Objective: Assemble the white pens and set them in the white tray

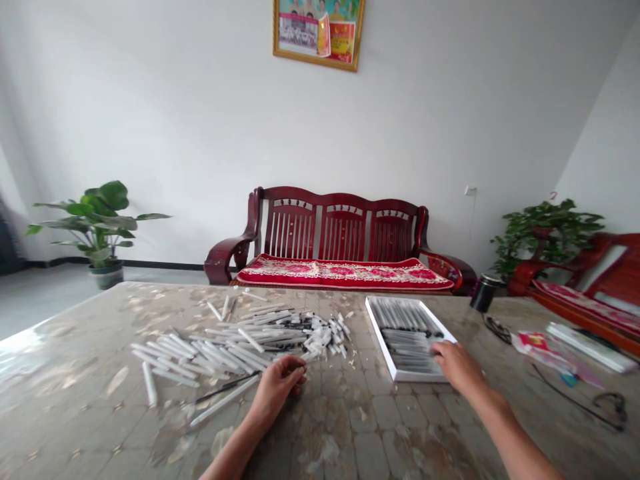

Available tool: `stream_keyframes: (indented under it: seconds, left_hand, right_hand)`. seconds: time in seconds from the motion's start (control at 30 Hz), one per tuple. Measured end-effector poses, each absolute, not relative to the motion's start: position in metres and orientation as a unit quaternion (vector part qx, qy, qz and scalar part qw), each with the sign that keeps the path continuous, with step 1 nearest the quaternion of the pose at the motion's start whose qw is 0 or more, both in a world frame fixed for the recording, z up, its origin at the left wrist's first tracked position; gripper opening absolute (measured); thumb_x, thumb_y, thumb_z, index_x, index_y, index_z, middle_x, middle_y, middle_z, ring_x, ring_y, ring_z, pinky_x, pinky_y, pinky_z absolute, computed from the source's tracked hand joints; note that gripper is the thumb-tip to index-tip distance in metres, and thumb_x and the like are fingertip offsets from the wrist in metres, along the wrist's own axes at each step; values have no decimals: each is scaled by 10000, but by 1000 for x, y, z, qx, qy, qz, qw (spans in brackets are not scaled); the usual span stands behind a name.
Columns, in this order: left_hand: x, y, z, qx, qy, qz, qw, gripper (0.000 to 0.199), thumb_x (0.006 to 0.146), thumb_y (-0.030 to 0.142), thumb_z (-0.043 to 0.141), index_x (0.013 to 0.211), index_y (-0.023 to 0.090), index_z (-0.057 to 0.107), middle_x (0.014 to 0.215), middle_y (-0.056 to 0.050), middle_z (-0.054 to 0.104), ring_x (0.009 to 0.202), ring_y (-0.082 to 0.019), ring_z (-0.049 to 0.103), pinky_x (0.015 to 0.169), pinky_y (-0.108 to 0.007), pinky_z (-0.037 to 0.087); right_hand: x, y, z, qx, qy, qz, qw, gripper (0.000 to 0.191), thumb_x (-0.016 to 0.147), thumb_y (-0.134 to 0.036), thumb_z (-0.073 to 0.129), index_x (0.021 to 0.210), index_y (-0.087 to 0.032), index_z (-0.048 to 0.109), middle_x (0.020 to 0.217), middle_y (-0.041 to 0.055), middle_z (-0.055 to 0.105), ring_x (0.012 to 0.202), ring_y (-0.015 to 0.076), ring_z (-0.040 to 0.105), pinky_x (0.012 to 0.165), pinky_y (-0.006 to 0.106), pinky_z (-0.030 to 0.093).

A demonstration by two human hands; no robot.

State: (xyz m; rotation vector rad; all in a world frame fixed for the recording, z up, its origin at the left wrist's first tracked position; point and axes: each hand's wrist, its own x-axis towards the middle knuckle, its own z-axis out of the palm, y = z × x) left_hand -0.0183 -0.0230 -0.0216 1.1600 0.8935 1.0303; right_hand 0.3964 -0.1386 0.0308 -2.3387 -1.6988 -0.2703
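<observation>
My left hand [283,381] rests low over the table at the near edge of a loose pile of whitish pen barrels [220,353], its fingers curled together. What it may hold is hidden. Close beside it lie a dark, thin pen refill [227,387] and one long pale barrel [223,402]. At the right, my right hand [454,362] reaches over the near right side of a white tray-like box [393,370]. Its fingers are bent together and slightly blurred; I cannot make out what is in them. Inside the box, clear pens with dark ends [407,340] lie in two rows.
Small whitish pen parts [323,337] are heaped at the pile's right end. A black cup [484,293], a plastic packet [543,350], a white long box [593,347] and a dark cord [575,397] lie toward the right. Behind the table stands a wooden bench [343,227].
</observation>
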Motion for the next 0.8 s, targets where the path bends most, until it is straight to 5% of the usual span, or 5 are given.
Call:
stream_keyframes:
  seconds: [0.37, 0.8]
  left_hand:
    - [-19, -24, -19, 507, 405, 476, 594, 262, 591, 387, 772, 718, 177, 680, 639, -9, 652, 598, -182, 632, 465, -235, 444]
    - [-32, -18, -23, 611, 498, 477, 390, 101, 730, 267, 646, 764, 224, 730, 670, -21, 723, 662, -210, 652, 634, -269, 444]
  right_hand:
    - [378, -120, 16, -768, -610, -84, 179, 245, 809, -178, 513, 876, -221, 745, 974, 92, 733, 963, 251, 655, 884, 335, 465]
    - [168, -54, 14, -656, -703, 86, 260, 297, 817, -107, 556, 1025, -233, 727, 1073, 64, 710, 1028, 201, 638, 908, 280, 440]
